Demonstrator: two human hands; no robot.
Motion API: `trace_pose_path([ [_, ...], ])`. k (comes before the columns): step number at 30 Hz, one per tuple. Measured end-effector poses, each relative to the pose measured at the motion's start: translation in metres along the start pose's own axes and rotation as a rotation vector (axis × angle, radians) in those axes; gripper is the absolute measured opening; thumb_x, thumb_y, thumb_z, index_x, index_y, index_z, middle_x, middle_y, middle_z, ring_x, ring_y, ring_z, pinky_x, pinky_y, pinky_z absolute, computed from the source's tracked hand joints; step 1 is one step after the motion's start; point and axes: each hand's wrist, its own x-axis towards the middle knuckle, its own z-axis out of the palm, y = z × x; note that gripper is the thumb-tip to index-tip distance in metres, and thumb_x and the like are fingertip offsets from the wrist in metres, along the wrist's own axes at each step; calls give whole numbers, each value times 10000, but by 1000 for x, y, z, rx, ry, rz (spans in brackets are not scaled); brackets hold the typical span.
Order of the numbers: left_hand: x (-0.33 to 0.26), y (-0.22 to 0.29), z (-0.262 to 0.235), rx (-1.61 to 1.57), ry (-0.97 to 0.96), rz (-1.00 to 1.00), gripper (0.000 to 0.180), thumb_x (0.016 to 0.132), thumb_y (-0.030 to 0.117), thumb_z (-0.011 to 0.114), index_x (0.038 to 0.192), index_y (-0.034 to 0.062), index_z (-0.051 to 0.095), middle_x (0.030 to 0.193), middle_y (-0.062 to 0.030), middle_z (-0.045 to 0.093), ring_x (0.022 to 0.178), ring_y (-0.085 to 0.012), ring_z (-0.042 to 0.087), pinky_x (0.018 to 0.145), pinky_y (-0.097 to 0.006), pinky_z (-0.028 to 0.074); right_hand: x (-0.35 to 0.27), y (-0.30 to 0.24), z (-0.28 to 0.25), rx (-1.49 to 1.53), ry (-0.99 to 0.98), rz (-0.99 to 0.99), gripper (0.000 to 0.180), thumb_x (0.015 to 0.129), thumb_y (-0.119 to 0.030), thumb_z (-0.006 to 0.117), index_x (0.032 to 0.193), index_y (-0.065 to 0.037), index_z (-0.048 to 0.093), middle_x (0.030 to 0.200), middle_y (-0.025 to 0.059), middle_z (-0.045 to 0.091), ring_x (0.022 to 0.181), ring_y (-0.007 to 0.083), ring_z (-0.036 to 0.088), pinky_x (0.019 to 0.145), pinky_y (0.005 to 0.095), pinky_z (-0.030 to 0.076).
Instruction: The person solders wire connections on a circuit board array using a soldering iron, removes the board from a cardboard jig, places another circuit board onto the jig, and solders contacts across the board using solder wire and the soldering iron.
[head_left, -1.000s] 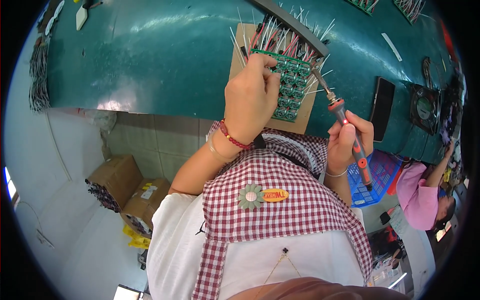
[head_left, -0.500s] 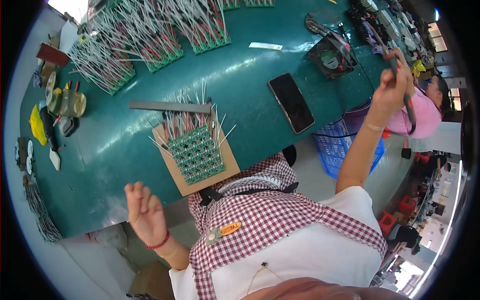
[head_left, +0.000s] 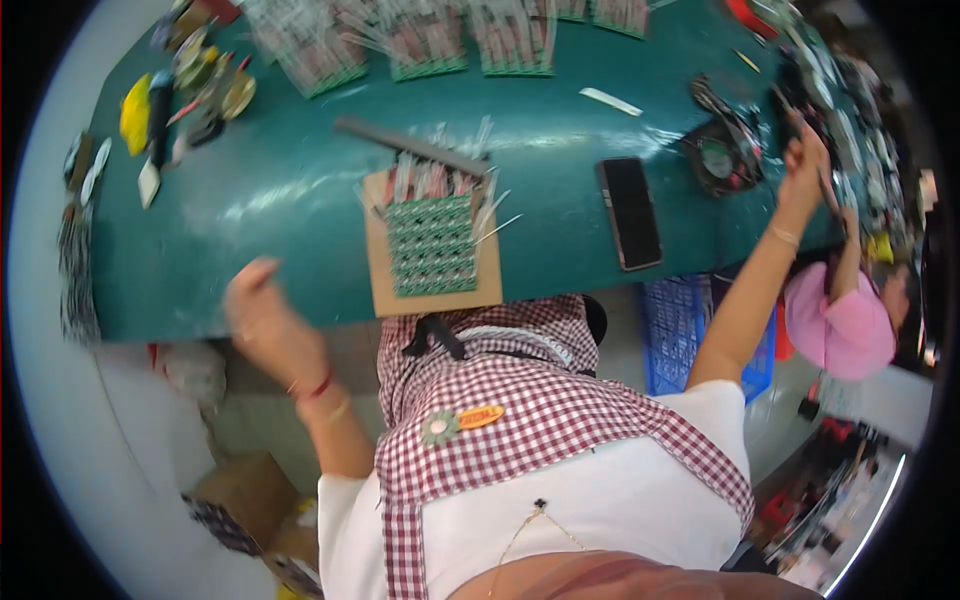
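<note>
At the right, my right hand [head_left: 803, 170] is raised by the table's far-right part, closed round a slim dark tool [head_left: 828, 188] whose kind I cannot make out. My left hand [head_left: 272, 325] hovers at the table's front edge, left of the work, touching nothing; motion smears its fingers. Between the hands, a panel of green circuit boards [head_left: 432, 245] lies on a brown cardboard piece [head_left: 382, 280] at the front edge. White and red wires [head_left: 430, 178] stick out from its far side. A grey flat bar [head_left: 410, 145] lies slantwise across them.
Wired green boards [head_left: 420, 50] line the far side. A black phone [head_left: 632, 215], white strip [head_left: 610, 101] and small fan [head_left: 718, 158] lie to the right. A blue basket [head_left: 670, 335] stands below. Tools and a yellow item [head_left: 135, 115] lie left. A person in pink [head_left: 840, 320] sits at right.
The view has turned, so the table sits straighter and higher. My left hand has swung and is now blurred. My right hand remains out at the right with the dark tool.
</note>
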Motion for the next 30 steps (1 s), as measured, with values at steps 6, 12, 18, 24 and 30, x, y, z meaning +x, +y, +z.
trace_pose_path([
  [6,-32,17,83,-86,-467,488,911,629,434,829,1355,23,463,1340,-190,438,1131,-370,449,949,-443,399,-85,-36,-32,46,106,-128,334,971,-229,601,1117,72,598,739,37,562,634,58,479,514,178,332],
  [12,-31,8,66,33,-527,448,962,648,464,828,1391,16,411,1325,-222,439,1071,-385,462,946,-462,404,-165,-62,12,27,116,-84,319,978,-240,588,1086,61,589,730,71,592,551,78,467,502,186,358],
  [18,-67,4,67,-11,-386,200,781,663,347,838,1249,-33,490,1172,-205,511,1020,-374,468,899,-448,421,-204,-49,190,-547,-491,-277,176,889,-201,682,957,-63,596,823,102,665,709,184,639,654,295,499],
  [24,-90,34,85,145,-381,156,1157,584,586,811,1381,-118,355,1271,-234,459,1057,-358,467,914,-436,411,-216,2,309,-656,-922,-559,299,795,-236,730,970,-94,533,774,134,616,768,340,603,667,440,447],
  [30,-102,36,86,275,-424,96,1151,597,543,823,1435,-63,319,1311,-223,421,1087,-348,450,936,-447,391,-211,25,331,-708,-1039,-674,206,801,-129,668,932,-105,511,760,115,610,795,323,586,694,428,421],
])
